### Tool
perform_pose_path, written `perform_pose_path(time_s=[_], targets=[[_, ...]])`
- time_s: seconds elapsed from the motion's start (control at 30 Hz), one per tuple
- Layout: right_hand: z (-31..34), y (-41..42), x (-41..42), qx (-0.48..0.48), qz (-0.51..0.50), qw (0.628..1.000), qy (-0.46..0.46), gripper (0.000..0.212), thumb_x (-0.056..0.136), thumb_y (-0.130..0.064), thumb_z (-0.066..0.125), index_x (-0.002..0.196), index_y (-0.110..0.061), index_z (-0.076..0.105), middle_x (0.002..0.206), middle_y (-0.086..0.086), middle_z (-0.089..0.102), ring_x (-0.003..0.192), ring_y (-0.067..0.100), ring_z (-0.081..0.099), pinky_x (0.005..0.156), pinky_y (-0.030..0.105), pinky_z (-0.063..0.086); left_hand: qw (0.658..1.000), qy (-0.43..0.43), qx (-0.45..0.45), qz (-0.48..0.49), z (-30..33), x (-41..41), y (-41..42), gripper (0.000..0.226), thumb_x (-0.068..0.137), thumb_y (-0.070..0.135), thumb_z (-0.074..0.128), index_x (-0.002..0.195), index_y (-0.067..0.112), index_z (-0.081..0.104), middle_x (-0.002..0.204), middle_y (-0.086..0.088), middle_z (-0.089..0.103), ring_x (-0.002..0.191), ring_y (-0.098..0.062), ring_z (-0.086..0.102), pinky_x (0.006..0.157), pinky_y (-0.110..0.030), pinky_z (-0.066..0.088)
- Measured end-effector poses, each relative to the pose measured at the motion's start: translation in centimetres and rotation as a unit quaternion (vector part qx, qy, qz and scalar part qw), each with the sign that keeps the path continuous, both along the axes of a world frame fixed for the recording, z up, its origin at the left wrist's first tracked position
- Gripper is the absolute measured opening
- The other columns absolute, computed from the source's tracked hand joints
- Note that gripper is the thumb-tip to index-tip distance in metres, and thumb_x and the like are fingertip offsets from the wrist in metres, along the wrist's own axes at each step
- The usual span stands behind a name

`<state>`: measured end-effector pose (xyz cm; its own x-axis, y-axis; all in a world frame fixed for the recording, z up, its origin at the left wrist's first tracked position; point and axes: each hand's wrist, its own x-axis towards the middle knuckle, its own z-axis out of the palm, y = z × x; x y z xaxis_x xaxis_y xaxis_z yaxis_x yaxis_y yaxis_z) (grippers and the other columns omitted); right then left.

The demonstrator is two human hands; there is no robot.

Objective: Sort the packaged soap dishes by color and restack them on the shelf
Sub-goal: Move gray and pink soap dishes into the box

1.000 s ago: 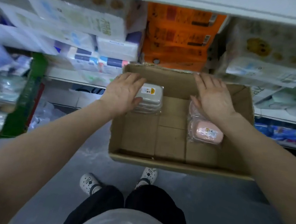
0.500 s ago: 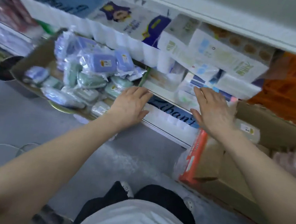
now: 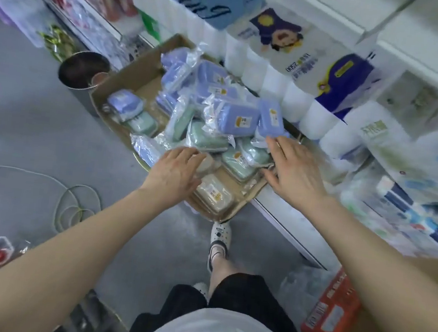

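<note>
Soap dishes [image 3: 240,120] in clear wrappers lie heaped in an open cardboard box [image 3: 130,75] that sits on the edge of a low white shelf [image 3: 282,221], as a person reaches in with both bare arms. Blue-purple packages crowd the top and far side of the heap, green ones [image 3: 207,137] lie beneath and toward the near side, and a beige one [image 3: 213,192] rests at the near corner of the box. The left hand [image 3: 177,169] is palm down over the near edge of the box, fingers straight and slightly spread, resting on or just above another beige package; contact cannot be told. The right hand [image 3: 295,171] is also palm down with fingers apart, their tips at the lower edge of a blue package and over the green ones, holding nothing. Packs of tissue rolls [image 3: 283,86] stand on the shelf behind the box. A metal pot [image 3: 83,70] sits just beside the box's far left corner. On the grey floor [image 3: 41,125] lies a coiled cord [image 3: 73,204], and an orange carton [image 3: 331,318] stands at lower right. The person's white perforated shoe [image 3: 221,233] shows below the box.
</note>
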<state>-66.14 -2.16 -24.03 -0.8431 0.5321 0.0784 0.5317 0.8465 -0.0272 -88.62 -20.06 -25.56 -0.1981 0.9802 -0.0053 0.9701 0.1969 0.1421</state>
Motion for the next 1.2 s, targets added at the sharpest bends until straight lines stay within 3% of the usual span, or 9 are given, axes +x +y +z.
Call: perform_pose_path(time_s=[0.17,0.3,0.43,0.5,0.6,0.7,0.8,1.0,1.2], targets=[[-2.0,3.7,-6.6,-0.056,0.011,0.998,-0.015,0.069,0.086,-0.037,0.066,0.142,-0.002,0.043,0.128,0.017,0.054,0.115,0.036,0.053,0.092,0.046,0.045,0.998,-0.014,-0.027,0.056,-1.5,-5.5,2.7,0.062,0.072,0.026,0.078,0.128,0.010,0.058,0.124,-0.013,0.059,0.114,-0.037,0.055,0.097,-0.046,0.045],[-5.0,4.3,-9.9,-0.098,0.026,0.994,-0.030,0.065,0.087,-0.035,0.065,0.139,-0.003,0.045,0.132,0.017,0.052,0.116,0.036,0.054,0.094,0.047,0.047,0.991,-0.031,-0.085,0.094,-3.4,-8.9,3.1,0.064,0.081,0.035,0.072,0.137,0.014,0.050,0.135,-0.011,0.051,0.124,-0.034,0.047,0.102,-0.045,0.039],[-7.0,1.7,-10.5,-0.133,-0.016,0.991,-0.023,0.041,0.085,-0.032,0.064,0.118,-0.009,0.055,0.111,0.013,0.056,0.095,0.031,0.057,0.077,0.041,0.049,0.984,-0.068,-0.136,0.094,-5.4,-10.6,1.7,0.059,0.086,0.036,0.067,0.138,0.014,0.049,0.138,-0.010,0.050,0.128,-0.033,0.045,0.103,-0.045,0.038],[-8.4,-0.5,-10.2,-0.142,-0.039,0.987,-0.061,0.039,0.085,-0.036,0.060,0.114,-0.010,0.055,0.106,0.010,0.055,0.091,0.030,0.057,0.074,0.041,0.049,0.982,-0.072,-0.158,0.069,-6.3,-11.2,1.1,0.057,0.087,0.035,0.066,0.138,0.015,0.050,0.137,-0.009,0.051,0.127,-0.033,0.046,0.103,-0.045,0.038],[-10.7,-4.1,-9.9,-0.179,-0.090,0.968,-0.149,0.058,0.088,-0.051,0.060,0.128,-0.010,0.050,0.115,0.012,0.056,0.100,0.032,0.059,0.082,0.043,0.049,0.984,-0.047,-0.174,0.002,-7.3,-12.4,0.6,0.053,0.085,0.035,0.067,0.132,0.014,0.055,0.129,-0.011,0.057,0.122,-0.034,0.050,0.104,-0.047,0.038],[-12.8,-6.8,-10.6,-0.221,-0.157,0.935,-0.230,0.084,0.085,-0.059,0.061,0.147,-0.013,0.029,0.137,0.014,0.048,0.121,0.033,0.052,0.101,0.049,0.040,0.985,-0.030,-0.161,-0.052,-8.4,-13.8,0.1,0.049,0.084,0.038,0.064,0.125,0.012,0.060,0.123,-0.012,0.061,0.116,-0.036,0.054,0.103,-0.050,0.039],[-14.7,-8.2,-11.8,-0.266,-0.218,0.902,-0.260,0.097,0.080,-0.054,0.069,0.149,-0.016,0.014,0.140,0.015,0.042,0.125,0.034,0.046,0.101,0.046,0.041,0.986,-0.021,-0.134,-0.100,-9.4,-14.9,-0.1,0.048,0.085,0.038,0.067,0.125,0.012,0.060,0.123,-0.012,0.061,0.114,-0.036,0.055,0.103,-0.050,0.039],[-13.2,-9.0,-12.7,-0.224,-0.259,0.907,-0.243,0.090,0.077,-0.047,0.072,0.147,-0.016,0.024,0.137,0.015,0.046,0.122,0.034,0.048,0.101,0.047,0.038,0.976,-0.036,-0.075,-0.200,-8.8,-16.1,1.0,0.050,0.086,0.030,0.065,0.131,0.012,0.055,0.131,-0.013,0.056,0.116,-0.036,0.053,0.100,-0.045,0.042],[-8.0,-9.1,-9.8,-0.116,-0.288,0.930,-0.197,0.086,0.071,-0.040,0.074,0.141,-0.009,0.037,0.127,0.018,0.049,0.114,0.037,0.049,0.103,0.049,0.037,0.936,-0.004,-0.036,-0.349,-8.4,-13.8,5.3,0.049,0.076,0.013,0.072,0.123,0.008,0.059,0.128,-0.014,0.057,0.115,-0.036,0.054,0.097,-0.044,0.048]])
